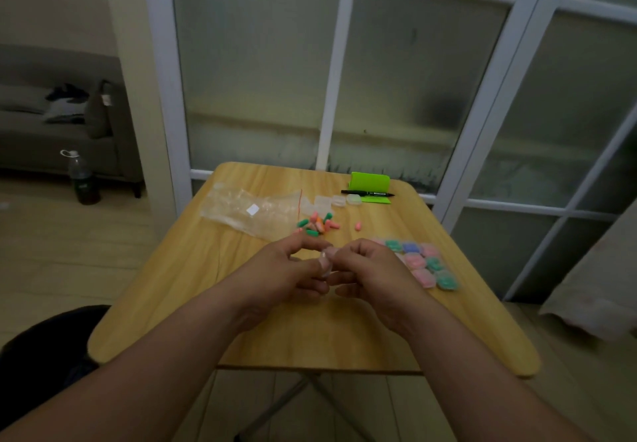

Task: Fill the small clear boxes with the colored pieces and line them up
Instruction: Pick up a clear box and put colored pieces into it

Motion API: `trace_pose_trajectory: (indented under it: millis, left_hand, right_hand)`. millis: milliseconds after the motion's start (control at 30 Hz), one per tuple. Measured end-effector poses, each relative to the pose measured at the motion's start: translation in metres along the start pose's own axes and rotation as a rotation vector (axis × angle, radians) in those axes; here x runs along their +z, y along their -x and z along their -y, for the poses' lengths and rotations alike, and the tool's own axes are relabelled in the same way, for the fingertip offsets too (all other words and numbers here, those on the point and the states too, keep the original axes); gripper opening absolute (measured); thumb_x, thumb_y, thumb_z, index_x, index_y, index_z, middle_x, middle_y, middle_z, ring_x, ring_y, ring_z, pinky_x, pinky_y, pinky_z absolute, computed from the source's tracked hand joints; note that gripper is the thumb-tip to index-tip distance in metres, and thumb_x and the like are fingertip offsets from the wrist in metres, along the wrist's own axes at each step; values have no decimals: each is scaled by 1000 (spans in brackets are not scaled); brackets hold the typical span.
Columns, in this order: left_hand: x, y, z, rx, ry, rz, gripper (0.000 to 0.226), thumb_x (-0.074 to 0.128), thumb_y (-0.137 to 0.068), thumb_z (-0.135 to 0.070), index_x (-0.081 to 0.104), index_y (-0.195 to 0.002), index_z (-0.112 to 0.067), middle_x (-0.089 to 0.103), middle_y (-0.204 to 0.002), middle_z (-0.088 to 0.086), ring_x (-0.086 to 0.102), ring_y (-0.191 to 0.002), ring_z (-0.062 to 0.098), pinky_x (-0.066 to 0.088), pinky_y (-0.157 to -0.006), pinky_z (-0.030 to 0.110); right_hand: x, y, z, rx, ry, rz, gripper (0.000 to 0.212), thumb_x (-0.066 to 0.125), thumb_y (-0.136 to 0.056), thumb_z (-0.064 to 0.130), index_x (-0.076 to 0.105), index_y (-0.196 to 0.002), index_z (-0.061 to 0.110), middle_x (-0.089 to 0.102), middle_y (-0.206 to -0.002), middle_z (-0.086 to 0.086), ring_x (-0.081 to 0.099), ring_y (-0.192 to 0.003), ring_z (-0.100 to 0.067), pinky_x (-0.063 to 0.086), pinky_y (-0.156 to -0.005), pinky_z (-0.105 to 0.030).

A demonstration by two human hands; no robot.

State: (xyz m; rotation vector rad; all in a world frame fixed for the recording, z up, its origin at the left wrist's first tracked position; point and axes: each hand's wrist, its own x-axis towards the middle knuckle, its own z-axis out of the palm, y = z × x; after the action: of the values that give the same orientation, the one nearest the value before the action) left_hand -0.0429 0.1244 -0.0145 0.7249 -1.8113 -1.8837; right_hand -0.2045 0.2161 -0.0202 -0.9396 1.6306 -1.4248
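Pinched a small clear box [325, 262] between both hands, just above the near middle of the table [310, 345]. Gripped it on the left with the curled fingers of the left hand [293, 269] and on the right with those of the right hand [372, 265]. Could not tell lid open from lid shut, nor box full from box empty: too blurred, and mostly hidden by fingers.

Saw the filled boxes [424, 264] set in rows just right of the right hand, showing pink, green and blue. Saw the loose coloured pieces [317, 225] heaped beyond the hands at the mouth of a plastic bag [251, 210], with one pink piece [358, 225] apart to the right. Saw a few empty boxes [339, 200] farther off, near a black marker [368, 193] and a green stand [370, 183].

Risked, by this judgement, springing the lid under too hard a squeeze and flinging box or contents off the table, given light plastic held only at its edges. Risked also brushing the near rows with the right wrist and knocking them out of line. Risked nudging the heap on the next reach and rolling pieces toward the far edge.
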Motion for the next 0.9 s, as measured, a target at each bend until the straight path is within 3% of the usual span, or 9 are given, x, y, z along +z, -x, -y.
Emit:
trace_pose_trajectory:
  millis: [100,400,633,800,900]
  left_hand:
    - [-1,-2,3,-55,8,9,24,75,-95,-21,74,-119,-22,78,-102,19,77,-97,32,64,-87,41]
    - [3,-6,7,-140,125,-2,22,73,-94,-14,74,-116,-15,77,-100,20,76,-87,27,61,-93,46]
    - [-1,-9,4,-169,250,-27,23,65,-99,-11,71,-121,-12,71,-83,16,75,-82,29,64,-81,41]
    - [2,-12,8,-157,168,-39,22,70,-97,-14,70,-119,-12,75,-96,22,74,-87,29,64,-83,41]
    - [5,-15,11,-144,139,-92,26,70,-95,-10,66,-121,-8,75,-99,25,74,-86,29,63,-86,43]
  right_hand:
    - [-3,2,-2,-14,20,3,20,78,-94,25,65,-96,9,77,-86,-9,73,-80,-21,58,-73,-34]
    - [-2,0,-8,-71,109,-38,23,78,-93,28,65,-94,9,75,-78,-6,72,-75,-21,58,-73,-38]
    - [-4,-5,-8,-28,30,-84,8,63,-99,15,64,-91,13,71,-75,-6,70,-72,-23,56,-68,-38]
    - [-5,0,-11,-79,174,-55,16,66,-101,34,71,-106,19,78,-90,-3,76,-82,-19,62,-79,-44]
    - [-3,2,-12,-134,309,-42,16,67,-102,41,72,-108,27,78,-93,1,75,-86,-15,63,-79,-38]
